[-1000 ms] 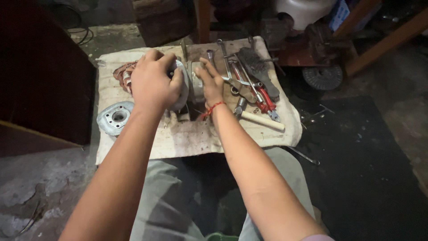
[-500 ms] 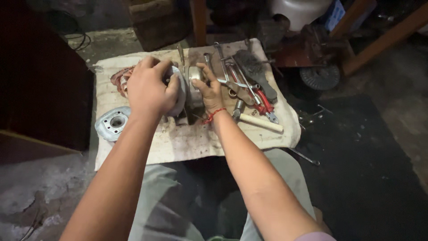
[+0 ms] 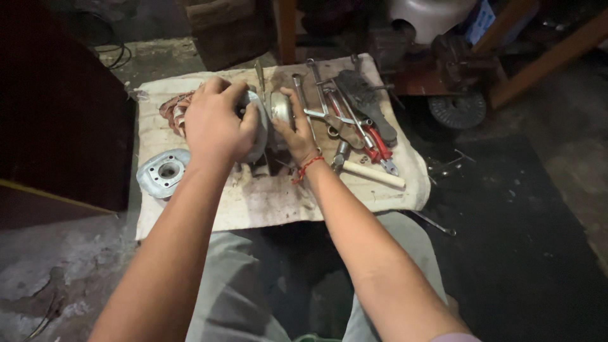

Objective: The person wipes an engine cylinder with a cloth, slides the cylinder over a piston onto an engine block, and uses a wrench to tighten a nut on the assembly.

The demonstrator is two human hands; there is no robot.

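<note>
A round grey metal motor housing [image 3: 258,130] is held upright on the stained cloth [image 3: 266,202], roughly at cloth centre. It is gripped from the 9 o'clock side by the left hand [image 3: 215,123], fingers curled closed over its top rim. A second, smaller domed metal piece [image 3: 280,107] sits touching it at 3 o'clock and is clasped by the right hand [image 3: 297,130], fingers wrapped around its edge; a red thread band is worn at that wrist.

Step judged: the two metal halves are being pulled apart or pressed together along their shared axis; which one cannot be told. The next move would call for a steady, straight pull or push along that axis, with both grips kept firm so nothing tilts or jams.

Counts, outward:
- 1 loose round end cover [image 3: 163,172] with a centre hole, at 8 o'clock, half off the cloth edge.
- 1 copper winding [image 3: 174,111] at 10 o'clock, partly hidden behind the left hand.
- 1 wooden-handled hammer [image 3: 370,172] at 4 o'clock.
- 1 pair of red-handled pliers [image 3: 380,149] at 3 o'clock.
- Several spanners [image 3: 316,95] at 1 o'clock, at least 3; exact count is not clear in the pile.
- 1 dark brush-like tool [image 3: 367,104] at 2 o'clock.
- 1 wheel [image 3: 457,109] on the floor beyond the cloth, at 2 o'clock.
</note>
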